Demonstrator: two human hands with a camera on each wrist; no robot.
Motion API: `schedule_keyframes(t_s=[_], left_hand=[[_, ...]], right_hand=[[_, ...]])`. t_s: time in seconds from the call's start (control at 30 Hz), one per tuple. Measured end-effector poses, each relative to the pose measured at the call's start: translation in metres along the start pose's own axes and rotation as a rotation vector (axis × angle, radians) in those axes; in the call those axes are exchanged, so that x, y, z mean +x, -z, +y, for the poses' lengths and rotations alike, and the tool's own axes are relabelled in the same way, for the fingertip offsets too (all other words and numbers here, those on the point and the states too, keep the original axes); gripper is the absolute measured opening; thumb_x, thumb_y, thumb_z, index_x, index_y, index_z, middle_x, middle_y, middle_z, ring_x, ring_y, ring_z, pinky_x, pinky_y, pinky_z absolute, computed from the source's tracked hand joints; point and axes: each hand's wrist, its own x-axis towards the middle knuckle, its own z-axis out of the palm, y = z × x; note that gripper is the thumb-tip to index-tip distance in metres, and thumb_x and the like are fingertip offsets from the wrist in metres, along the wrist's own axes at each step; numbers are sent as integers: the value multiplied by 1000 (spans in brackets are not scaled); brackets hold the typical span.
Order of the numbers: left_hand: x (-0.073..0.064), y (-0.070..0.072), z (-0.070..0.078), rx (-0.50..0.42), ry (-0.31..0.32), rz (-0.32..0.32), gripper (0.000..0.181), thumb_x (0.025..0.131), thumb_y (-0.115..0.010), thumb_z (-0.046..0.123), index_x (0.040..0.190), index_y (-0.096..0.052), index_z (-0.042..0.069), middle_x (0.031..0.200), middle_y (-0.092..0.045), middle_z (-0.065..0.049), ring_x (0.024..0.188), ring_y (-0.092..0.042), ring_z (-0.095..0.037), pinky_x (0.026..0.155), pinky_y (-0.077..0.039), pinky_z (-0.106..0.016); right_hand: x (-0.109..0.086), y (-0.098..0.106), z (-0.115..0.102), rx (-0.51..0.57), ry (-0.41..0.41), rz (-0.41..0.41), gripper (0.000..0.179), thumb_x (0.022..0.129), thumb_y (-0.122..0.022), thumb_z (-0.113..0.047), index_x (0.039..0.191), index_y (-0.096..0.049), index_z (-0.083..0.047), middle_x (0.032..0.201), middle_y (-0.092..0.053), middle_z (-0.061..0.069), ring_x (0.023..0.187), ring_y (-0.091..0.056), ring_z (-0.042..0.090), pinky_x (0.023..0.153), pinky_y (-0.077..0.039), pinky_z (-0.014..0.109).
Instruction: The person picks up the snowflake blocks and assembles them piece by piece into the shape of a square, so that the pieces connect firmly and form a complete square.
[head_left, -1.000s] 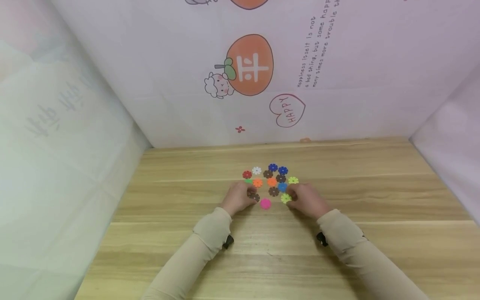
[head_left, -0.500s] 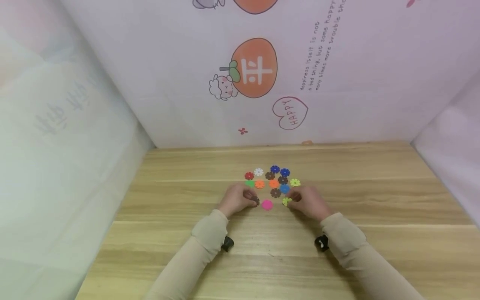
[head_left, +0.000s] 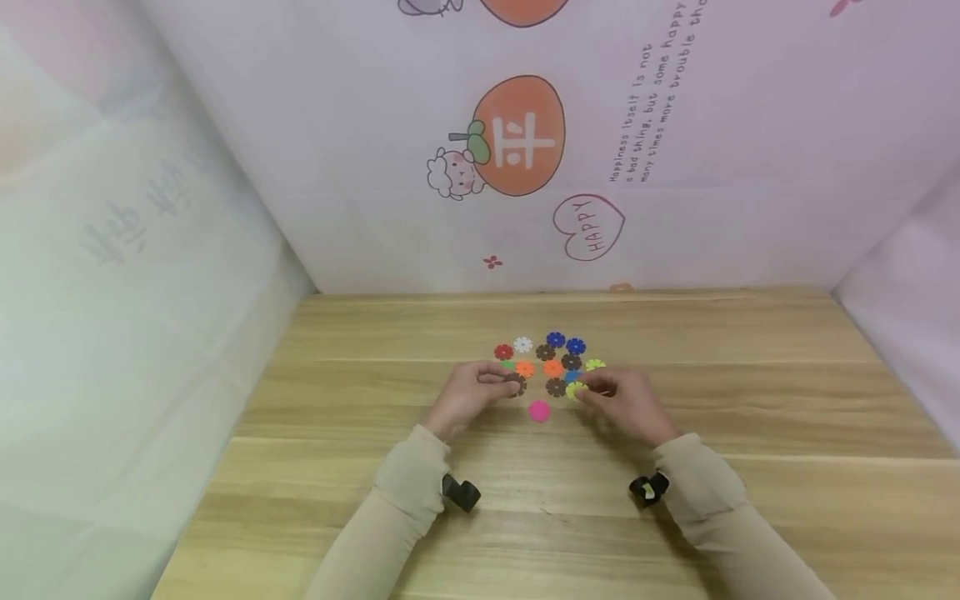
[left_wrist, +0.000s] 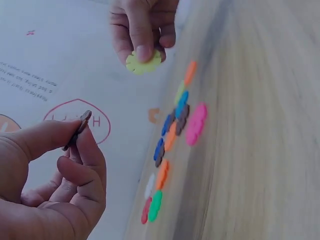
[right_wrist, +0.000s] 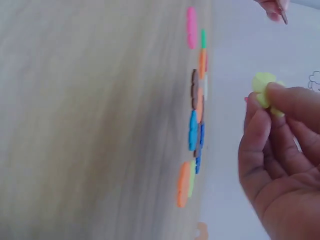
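Observation:
Between thumb and forefinger my left hand [head_left: 467,393] pinches a brown notched plastic disc [left_wrist: 84,123], seen nearly edge-on in the left wrist view. My right hand [head_left: 628,405] pinches a yellow-green disc [right_wrist: 263,82] of the same flower-like kind. Both discs are raised off the table in the wrist views. A pink disc [head_left: 539,411] lies on the table between the hands, on the near side. Just beyond the hands lie a brown disc [head_left: 556,387] and two orange discs, one of them [head_left: 524,368] near my left fingers. A further orange disc [right_wrist: 183,184] is hidden by my right hand in the head view.
Farther back on the wooden table [head_left: 525,533] are red [head_left: 503,352], white [head_left: 522,344], dark blue [head_left: 556,339] and more brown discs. A green disc [left_wrist: 155,206] lies on the left. Printed cloth walls [head_left: 360,167] stand behind and at both sides.
Both hands have lifted their discs off the table, the brown one from the left and the yellow-green one from the right. The head view has shifted slightly.

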Motion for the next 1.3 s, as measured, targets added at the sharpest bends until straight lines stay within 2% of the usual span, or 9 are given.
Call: schedule_keyframes(t_s=[0.07,0.2,0.33,0.5,0.7,0.93,1.17,1.3], left_hand=[[-2,-1,3,-90,2,-10,26,88,-74,11,110,-66,1,106,-74,-10,94,-71,-20,91,-55,-39],[-5,-1,4,-220,31,-27,24,89,-70,8,112,-67,0,107,-73,-10,90,-69,-12,92,-54,-38],[-7,-3,0,-299,65,-33,23,90,-69,7,111,-68,-1,105,-74,-9,90,-70,-13,96,-54,-39],[-11,-8,-1,-325,59,-46,25,89,-71,8,112,-68,-3,103,-75,-9,88,-72,-13,87,-56,-32],[-15,-11,4,-325,63,-58,25,89,-71,8,111,-67,-3,98,-74,-5,80,-68,-10,73,-50,-24],[-19,-14,6,-334,64,-82,23,88,-70,7,109,-68,-3,92,-73,-3,78,-64,-10,68,-49,-21],[-21,-19,9,-338,60,-111,18,89,-69,6,105,-68,-2,88,-72,0,78,-63,-10,67,-46,-21],[-21,-19,10,-331,50,-120,16,89,-67,4,104,-68,-3,87,-71,0,75,-60,-10,66,-46,-21]], right_hand=[[0,0,-3,6,20,23,23,91,-72,-19,110,-73,-7,104,-74,10,91,-69,21,80,-58,36],[-2,-2,-7,55,43,54,20,91,-72,-22,107,-74,-11,101,-75,6,87,-68,15,78,-57,28],[-6,-7,-9,165,36,74,20,91,-72,-25,106,-74,-11,100,-75,6,85,-69,10,77,-57,22],[-9,-14,-12,286,56,104,18,91,-72,-21,103,-74,-8,100,-74,10,83,-67,4,75,-56,21],[-9,-24,-16,355,130,149,14,90,-74,-16,99,-75,-4,98,-74,15,80,-68,2,70,-58,22],[-13,-30,-23,358,247,192,8,87,-74,-7,94,-76,-3,90,-75,13,77,-67,2,67,-59,23],[-15,-30,-28,337,257,195,7,87,-75,-10,93,-77,-7,86,-75,8,74,-64,3,62,-55,22],[-14,-31,-30,345,291,182,8,86,-75,-8,94,-77,-7,87,-76,7,73,-64,4,61,-54,23]])
